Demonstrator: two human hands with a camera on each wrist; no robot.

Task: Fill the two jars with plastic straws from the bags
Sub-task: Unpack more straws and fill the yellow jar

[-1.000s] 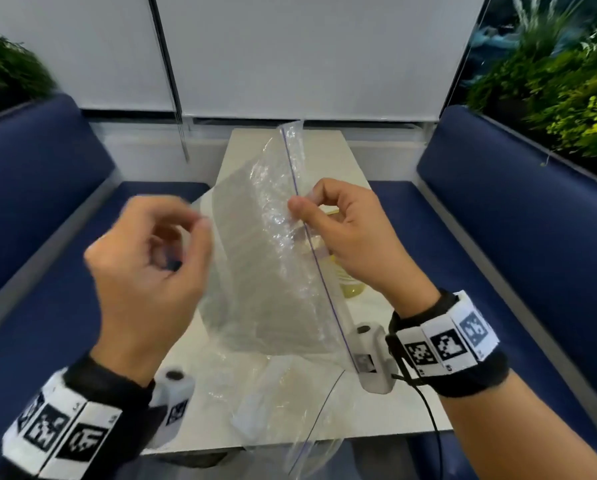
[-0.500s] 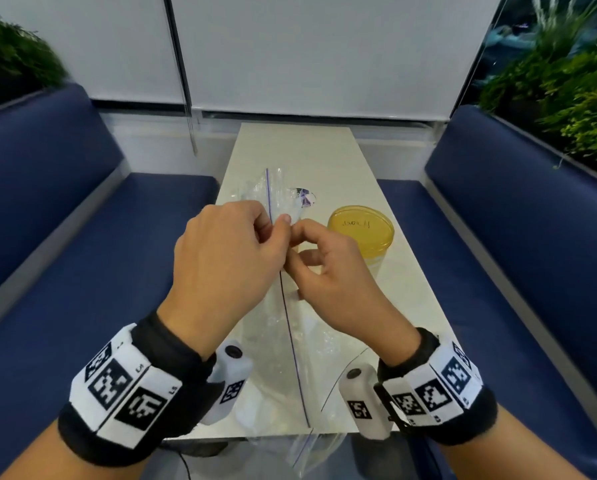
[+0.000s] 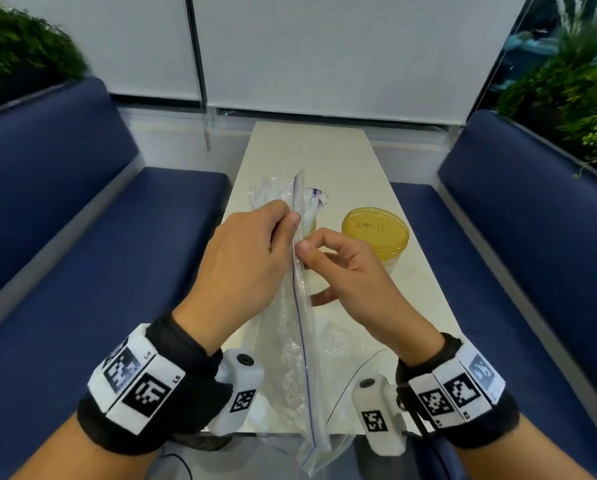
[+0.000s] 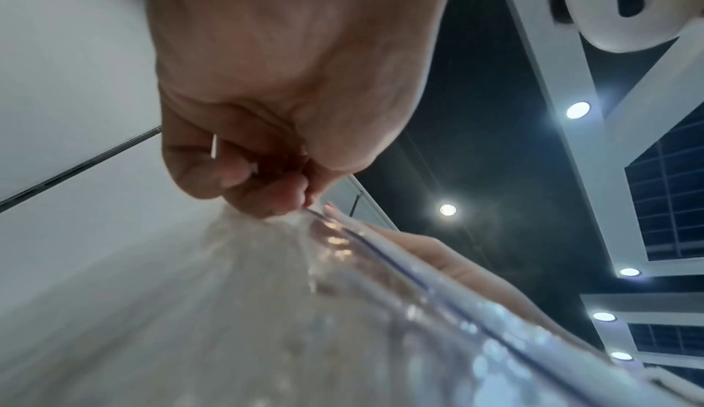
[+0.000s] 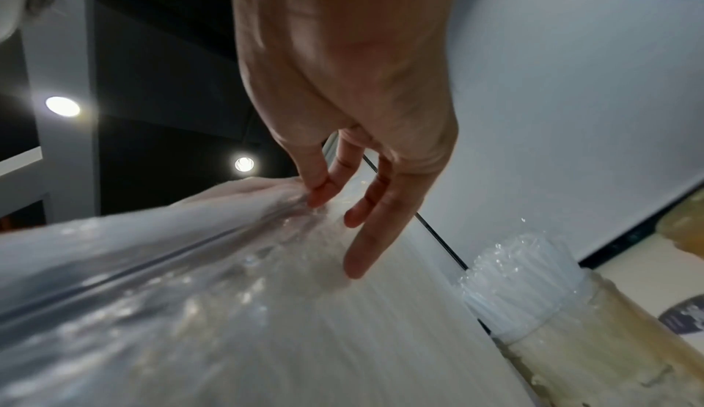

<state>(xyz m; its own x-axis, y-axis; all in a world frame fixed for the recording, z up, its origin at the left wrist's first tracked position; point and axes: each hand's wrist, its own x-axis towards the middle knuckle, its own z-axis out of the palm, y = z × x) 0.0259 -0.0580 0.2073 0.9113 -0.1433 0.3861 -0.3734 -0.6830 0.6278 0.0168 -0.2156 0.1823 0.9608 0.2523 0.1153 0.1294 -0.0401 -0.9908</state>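
Both hands are up over the surface (image 3: 311, 150) working one clear zip bag (image 3: 299, 327). Left hand (image 3: 245, 261) has its fingers curled, pinching the bag's top edge; right hand (image 3: 345, 271) pinches the same edge from 3 o'clock, other fingers loose. Yellow-lidded jar (image 3: 375, 232) sits at 2 o'clock of the hands, and a jar of straws (image 5: 533, 281) stands just behind the bag.

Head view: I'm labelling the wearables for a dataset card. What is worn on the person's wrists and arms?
Bare forearms, no sleeves. The left wrist and the right wrist each carry a black fabric band with white blocks printed with black square-pattern markers. A small white camera housing with a round dark lens and its own marker hangs inside each wrist. Thin black cables trail below.
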